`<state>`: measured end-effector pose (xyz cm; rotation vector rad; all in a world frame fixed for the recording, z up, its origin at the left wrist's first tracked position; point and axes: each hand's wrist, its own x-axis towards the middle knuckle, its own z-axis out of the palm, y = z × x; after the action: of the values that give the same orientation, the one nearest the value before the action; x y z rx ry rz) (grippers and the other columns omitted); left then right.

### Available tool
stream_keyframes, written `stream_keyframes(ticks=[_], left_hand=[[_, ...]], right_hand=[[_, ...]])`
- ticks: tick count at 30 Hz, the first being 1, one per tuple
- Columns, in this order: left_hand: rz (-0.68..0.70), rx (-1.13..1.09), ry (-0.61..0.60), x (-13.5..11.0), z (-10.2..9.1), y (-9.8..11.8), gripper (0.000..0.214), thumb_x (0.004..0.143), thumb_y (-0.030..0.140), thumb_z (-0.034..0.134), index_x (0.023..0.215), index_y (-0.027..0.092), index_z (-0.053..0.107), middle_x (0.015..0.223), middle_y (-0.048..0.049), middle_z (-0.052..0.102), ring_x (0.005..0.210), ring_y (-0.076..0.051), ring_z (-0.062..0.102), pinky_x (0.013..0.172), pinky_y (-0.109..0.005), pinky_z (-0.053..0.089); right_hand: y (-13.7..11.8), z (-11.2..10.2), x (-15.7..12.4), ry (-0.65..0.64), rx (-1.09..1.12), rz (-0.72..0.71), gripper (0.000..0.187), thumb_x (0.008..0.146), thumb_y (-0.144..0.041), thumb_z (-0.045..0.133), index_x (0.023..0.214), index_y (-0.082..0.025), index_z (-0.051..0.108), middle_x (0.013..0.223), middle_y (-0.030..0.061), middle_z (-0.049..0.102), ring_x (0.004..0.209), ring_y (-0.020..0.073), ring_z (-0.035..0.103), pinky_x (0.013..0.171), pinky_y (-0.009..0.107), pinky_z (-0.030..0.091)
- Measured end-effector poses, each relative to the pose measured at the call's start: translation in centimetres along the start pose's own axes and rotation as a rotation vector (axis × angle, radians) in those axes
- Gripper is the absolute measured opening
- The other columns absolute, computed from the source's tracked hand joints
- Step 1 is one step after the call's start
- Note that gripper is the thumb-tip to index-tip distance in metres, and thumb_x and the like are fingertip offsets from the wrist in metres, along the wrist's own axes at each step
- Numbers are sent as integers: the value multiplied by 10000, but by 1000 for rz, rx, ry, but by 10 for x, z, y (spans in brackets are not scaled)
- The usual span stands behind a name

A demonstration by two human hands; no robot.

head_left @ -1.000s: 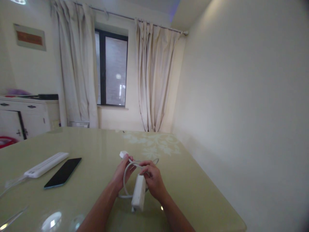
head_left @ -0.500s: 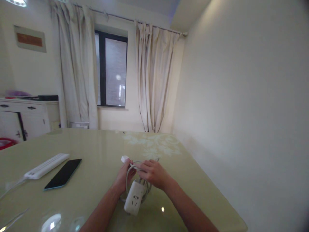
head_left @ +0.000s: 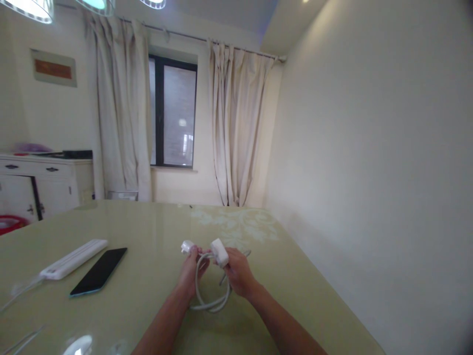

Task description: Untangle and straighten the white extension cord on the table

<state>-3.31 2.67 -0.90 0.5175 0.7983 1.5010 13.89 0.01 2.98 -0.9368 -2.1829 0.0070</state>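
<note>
Seen from the head camera, a left hand grips a gray cord just behind its white plug, while the right hand clasps a white block. The cord loops between both hands over a glossy table, right of a dark phone and a long white bar.
</note>
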Motion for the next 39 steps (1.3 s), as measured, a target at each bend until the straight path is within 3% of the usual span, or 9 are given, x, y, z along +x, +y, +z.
stream_keyframes(ticks=[5, 12, 15, 18, 20, 24, 31, 36, 39], left_hand=[[8, 34, 80, 3, 4, 18, 199, 919, 308, 650, 792, 196, 545, 653, 10, 662, 586, -140, 671, 604, -237, 532], [-1, 113, -26, 8, 33, 41, 231, 953, 312, 569, 761, 194, 519, 588, 22, 606, 531, -121, 607, 557, -219, 479], [27, 90, -89, 0, 44, 42, 249, 943, 353, 614, 777, 196, 515, 602, 39, 578, 559, -119, 609, 568, -221, 484], [-2, -64, -185, -9, 51, 40, 227, 930, 320, 671, 815, 192, 524, 580, 79, 476, 554, -99, 578, 616, -234, 513], [-59, -184, -258, -15, 55, 38, 188, 931, 261, 685, 847, 175, 540, 564, 108, 388, 479, -55, 474, 595, -210, 494], [-109, -200, -352, -21, 58, 35, 286, 869, 289, 780, 815, 150, 537, 558, 133, 285, 409, -12, 260, 415, -151, 262], [-15, -10, -340, -29, 50, 46, 511, 644, 428, 940, 812, 153, 544, 567, 143, 296, 435, -6, 252, 418, -151, 219], [14, 24, -317, -34, 41, 58, 503, 643, 435, 933, 822, 153, 557, 577, 137, 310, 448, -13, 282, 430, -157, 255], [18, 20, -301, -33, 35, 62, 439, 687, 392, 907, 811, 154, 560, 574, 132, 311, 449, -18, 288, 439, -162, 283]], right_hand=[[-10, -17, -12, -91, 374, -30, 228, 1014, -200, 513, 1058, -222, 736, 1112, 84, 709, 1075, 200, 645, 947, 311, 488], [-21, -63, -40, -87, 396, -24, 237, 1031, -264, 520, 1119, -267, 740, 1145, 92, 736, 1269, 221, 625, 1177, 407, 366], [-20, -70, -42, 23, 520, 57, 239, 1007, -369, 565, 996, -259, 777, 1071, 90, 761, 1168, 255, 685, 1146, 439, 413], [-15, -69, -35, 185, 685, 292, 328, 949, -502, 631, 913, -217, 789, 1018, 111, 775, 1046, 289, 724, 998, 428, 524], [-11, -66, -25, 266, 746, 474, 405, 882, -577, 692, 834, -185, 782, 934, 118, 776, 954, 300, 737, 910, 414, 549], [-8, -61, -13, 368, 1023, 684, 510, 761, -687, 760, 756, -178, 730, 707, 64, 717, 787, 283, 736, 802, 382, 550], [-23, -49, -38, 552, 1030, 640, 463, 823, -632, 747, 741, -177, 748, 856, 98, 763, 949, 275, 726, 967, 401, 506], [-28, -49, -44, 737, 1012, 653, 423, 805, -597, 784, 760, -178, 747, 820, 78, 753, 861, 247, 718, 926, 406, 541], [-30, -48, -41, 772, 988, 659, 410, 798, -580, 798, 773, -174, 752, 834, 73, 753, 855, 230, 715, 913, 389, 554]])
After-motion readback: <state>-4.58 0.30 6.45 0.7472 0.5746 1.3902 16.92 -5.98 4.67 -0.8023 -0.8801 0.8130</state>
